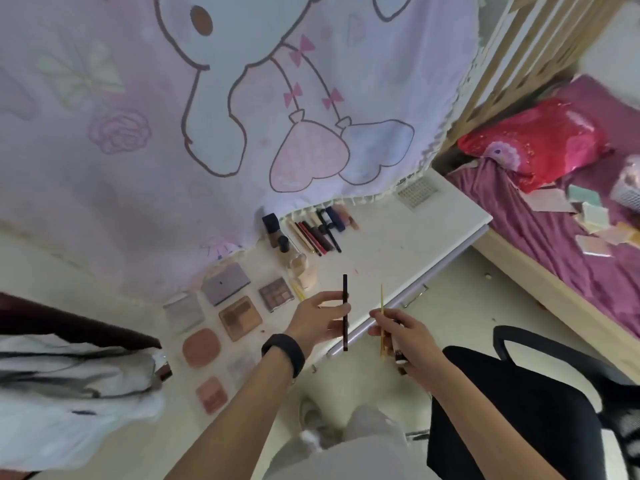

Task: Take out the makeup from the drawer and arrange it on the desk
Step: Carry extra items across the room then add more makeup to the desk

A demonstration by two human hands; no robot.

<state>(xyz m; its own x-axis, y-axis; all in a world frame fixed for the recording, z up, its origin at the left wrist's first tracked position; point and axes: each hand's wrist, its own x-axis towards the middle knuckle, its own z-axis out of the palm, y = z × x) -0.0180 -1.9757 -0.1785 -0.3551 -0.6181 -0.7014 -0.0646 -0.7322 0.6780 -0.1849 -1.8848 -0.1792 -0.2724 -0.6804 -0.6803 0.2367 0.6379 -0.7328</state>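
A wide black band sits on my left wrist, smooth and matte, wrapped snugly all the way round; any face on it is too blurred to read. My left hand and right hand are bare, and my left forearm and right forearm are uncovered as far as they show. Below them I wear pale grey trousers, loosely creased, and one whitish shoe, blurred

A pink cartoon cloth hangs far ahead of me. To my right lies a bed with a red pillow and scattered cards, wooden rails beyond. A black chair stands near right, white fabric near left.
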